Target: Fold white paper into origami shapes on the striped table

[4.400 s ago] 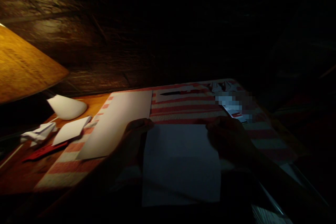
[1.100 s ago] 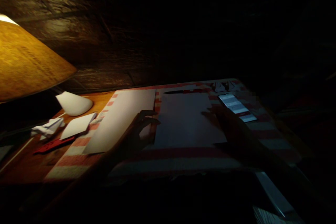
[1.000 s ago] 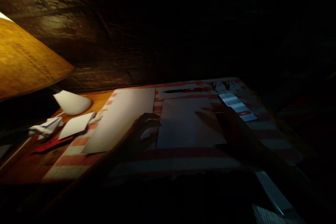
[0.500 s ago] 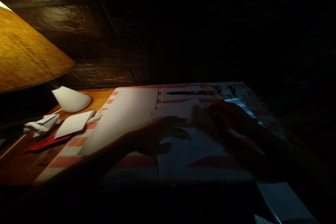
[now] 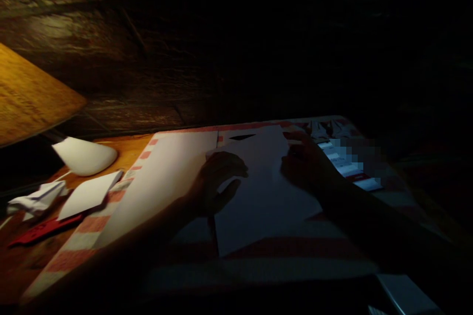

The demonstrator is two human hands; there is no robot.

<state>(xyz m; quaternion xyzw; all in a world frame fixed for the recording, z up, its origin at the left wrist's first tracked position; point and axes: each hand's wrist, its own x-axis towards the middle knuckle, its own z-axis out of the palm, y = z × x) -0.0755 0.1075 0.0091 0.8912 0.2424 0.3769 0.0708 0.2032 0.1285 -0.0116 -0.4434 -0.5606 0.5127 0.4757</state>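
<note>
The scene is very dim. A white sheet of paper [image 5: 264, 197] lies on a red-and-white striped cloth [image 5: 295, 251]. My left hand [image 5: 218, 182] rests on the sheet's left side, fingers curled round its edge. My right hand [image 5: 308, 165] presses on the sheet's upper right part near the far corner, fingers bent. A phone [image 5: 349, 170] with a lit screen lies just right of my right hand.
A larger pale sheet [image 5: 166, 177] lies left of the paper. A lampshade [image 5: 29, 101] glows at far left above a white cone-shaped object [image 5: 83, 156], folded papers [image 5: 86, 194] and a red strip [image 5: 40, 229] on the wooden table [image 5: 125, 145]. A dark knife-like object [image 5: 242, 136] lies at the far edge.
The sheet was pushed away from me, then turned at an angle on the cloth. Both hands shifted onto it: the left to its left edge, the right to its far right part.
</note>
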